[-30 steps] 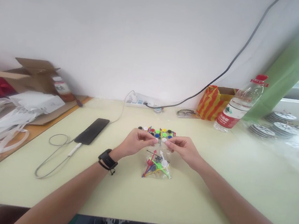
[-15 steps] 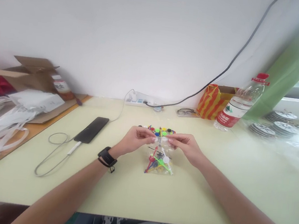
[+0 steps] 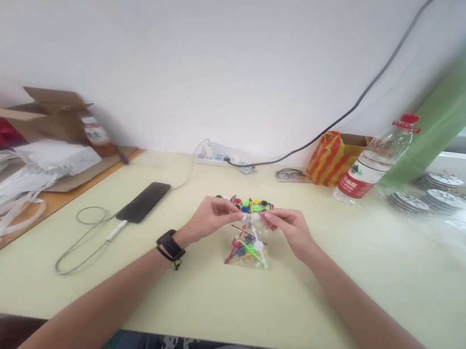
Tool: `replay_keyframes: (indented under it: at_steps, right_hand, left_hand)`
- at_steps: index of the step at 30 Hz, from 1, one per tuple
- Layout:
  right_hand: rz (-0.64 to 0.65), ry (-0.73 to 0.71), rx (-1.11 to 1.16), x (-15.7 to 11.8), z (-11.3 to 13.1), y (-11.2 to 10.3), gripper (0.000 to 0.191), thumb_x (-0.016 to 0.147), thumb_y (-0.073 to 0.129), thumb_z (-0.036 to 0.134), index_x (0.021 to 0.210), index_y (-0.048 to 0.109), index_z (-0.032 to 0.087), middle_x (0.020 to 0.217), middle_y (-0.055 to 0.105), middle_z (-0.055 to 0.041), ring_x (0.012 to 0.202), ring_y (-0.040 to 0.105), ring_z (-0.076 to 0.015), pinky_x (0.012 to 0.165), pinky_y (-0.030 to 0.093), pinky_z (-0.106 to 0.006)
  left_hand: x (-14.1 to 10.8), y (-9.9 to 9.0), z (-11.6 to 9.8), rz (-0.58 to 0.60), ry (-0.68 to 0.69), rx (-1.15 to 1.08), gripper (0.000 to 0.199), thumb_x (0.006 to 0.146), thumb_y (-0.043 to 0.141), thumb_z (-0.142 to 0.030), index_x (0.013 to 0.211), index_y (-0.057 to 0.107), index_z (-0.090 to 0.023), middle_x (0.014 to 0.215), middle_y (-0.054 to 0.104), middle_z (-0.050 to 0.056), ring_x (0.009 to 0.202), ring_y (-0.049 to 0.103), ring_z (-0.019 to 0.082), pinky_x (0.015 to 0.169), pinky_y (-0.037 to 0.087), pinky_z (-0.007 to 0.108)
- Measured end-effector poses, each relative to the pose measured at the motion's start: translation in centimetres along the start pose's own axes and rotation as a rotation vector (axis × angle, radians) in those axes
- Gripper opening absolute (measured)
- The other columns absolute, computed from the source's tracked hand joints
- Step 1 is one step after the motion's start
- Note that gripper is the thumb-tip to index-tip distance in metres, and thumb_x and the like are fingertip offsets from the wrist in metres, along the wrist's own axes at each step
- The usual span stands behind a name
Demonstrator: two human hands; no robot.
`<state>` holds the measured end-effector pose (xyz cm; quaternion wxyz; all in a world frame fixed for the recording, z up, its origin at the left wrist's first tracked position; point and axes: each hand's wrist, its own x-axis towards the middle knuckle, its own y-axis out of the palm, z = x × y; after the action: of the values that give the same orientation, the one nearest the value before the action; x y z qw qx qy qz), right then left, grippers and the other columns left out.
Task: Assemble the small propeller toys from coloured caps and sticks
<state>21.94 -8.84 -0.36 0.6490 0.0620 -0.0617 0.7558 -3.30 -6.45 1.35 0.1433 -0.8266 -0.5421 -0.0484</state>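
a small clear bag (image 3: 248, 249) of colourful plastic bits is lying on the pale yellow table (image 3: 328, 301), its top edge being lifted just in front of a row of coloured caps (image 3: 246, 203). the left hand (image 3: 210, 220) is pinching the bag's top from one side, fingers clamped on the plastic, and the right hand (image 3: 288, 230) is pinching it from the other, fingertips almost meeting. a black watch (image 3: 170, 244) is sitting on the left wrist. left of the bag a black phone (image 3: 143, 202) is lying with its cable (image 3: 82, 240) looping nearer the table's edge. beyond the bag a power strip (image 3: 218, 155) is resting against the wall; to the far right of the bag a water bottle (image 3: 374, 164) is standing beside a striped bag (image 3: 329, 160).
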Motion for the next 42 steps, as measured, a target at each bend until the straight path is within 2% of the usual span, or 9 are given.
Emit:
replay_keyframes:
  at_steps: [4,9,15,18,22,27,32,37,42]
  right_hand:
    - [0.006,-0.057,-0.119,-0.1,0.2,0.2,0.036,0.08,0.08,0.05,0.097,0.084,0.019,0.088,0.079,-0.0078,0.076,0.065,-0.0203,0.071,0.052,-0.034]
    - [-0.01,-0.09,-0.153,-0.2,0.4,0.0,0.046,0.083,0.079,0.048,0.118,0.078,0.019,0.092,0.079,-0.0089,0.079,0.069,-0.0226,0.077,0.055,-0.038]
    - [-0.003,-0.09,-0.208,-0.1,0.6,0.2,0.046,0.087,0.073,0.052,0.12,0.074,0.02,0.091,0.079,-0.0085,0.087,0.073,-0.0256,0.083,0.056,-0.039]
    - [0.001,-0.063,-0.238,-0.1,0.6,1.0,0.043,0.087,0.073,0.054,0.112,0.077,0.02,0.095,0.08,-0.0093,0.088,0.073,-0.0265,0.081,0.056,-0.038]
    - [0.126,-0.111,-0.273,-0.1,0.5,1.7,0.032,0.087,0.072,0.053,0.09,0.081,0.022,0.093,0.079,-0.007,0.089,0.071,-0.026,0.083,0.054,-0.037]
    - [0.135,-0.099,-0.37,0.3,0.8,0.1,0.037,0.084,0.074,0.055,0.076,0.078,0.02,0.076,0.075,-0.0045,0.072,0.064,-0.0208,0.067,0.05,-0.032]
    - [0.166,-0.101,-0.452,0.8,1.3,-2.0,0.037,0.082,0.076,0.055,0.074,0.077,0.019,0.071,0.071,-0.0036,0.066,0.057,-0.0172,0.06,0.045,-0.029]
    - [0.17,-0.113,-0.447,0.8,1.5,-2.1,0.04,0.079,0.078,0.058,0.069,0.074,0.019,0.068,0.069,-0.0031,0.064,0.055,-0.0164,0.058,0.045,-0.029]
    - [0.207,-0.065,-0.307,0.6,1.1,-1.6,0.04,0.079,0.079,0.058,0.081,0.074,0.019,0.081,0.074,-0.005,0.075,0.065,-0.0195,0.071,0.052,-0.033]
  left_hand:
    - [0.1,0.1,0.1,-0.015,0.008,-0.011,0.029,0.078,0.087,-0.039,0.089,0.077,-0.014,0.091,0.08,0.009,0.083,0.075,0.021,0.078,0.06,0.03]
    - [0.2,-0.1,0.1,-0.002,-0.012,-0.005,0.045,0.08,0.085,-0.038,0.116,0.075,-0.014,0.087,0.081,0.009,0.087,0.076,0.023,0.086,0.06,0.035]
    - [0.2,-0.1,0.0,0.027,-0.029,0.004,0.035,0.079,0.086,-0.038,0.103,0.078,-0.013,0.091,0.081,0.011,0.087,0.077,0.023,0.083,0.061,0.034]
    - [0.1,0.4,0.1,0.081,-0.013,0.009,0.033,0.081,0.084,-0.038,0.102,0.077,-0.014,0.084,0.08,0.009,0.081,0.076,0.021,0.079,0.06,0.032]
    - [0.0,0.9,0.1,0.113,-0.008,0.023,0.033,0.081,0.084,-0.039,0.101,0.077,-0.014,0.082,0.079,0.008,0.078,0.076,0.02,0.075,0.06,0.029]
    - [0.0,0.7,-0.1,0.107,-0.002,0.045,0.035,0.08,0.085,-0.041,0.101,0.079,-0.014,0.08,0.08,0.009,0.076,0.076,0.021,0.074,0.06,0.03]
    - [0.2,0.4,-0.4,0.122,-0.036,0.101,0.037,0.081,0.084,-0.041,0.107,0.08,-0.015,0.085,0.081,0.01,0.078,0.076,0.022,0.075,0.06,0.031]
    - [0.2,0.4,-0.1,0.131,-0.042,0.105,0.033,0.08,0.084,-0.041,0.1,0.082,-0.015,0.09,0.082,0.011,0.081,0.077,0.024,0.074,0.061,0.031]
    - [0.2,0.2,0.2,0.1,-0.025,0.076,0.03,0.079,0.085,-0.04,0.096,0.082,-0.015,0.093,0.081,0.012,0.085,0.077,0.024,0.078,0.062,0.032]
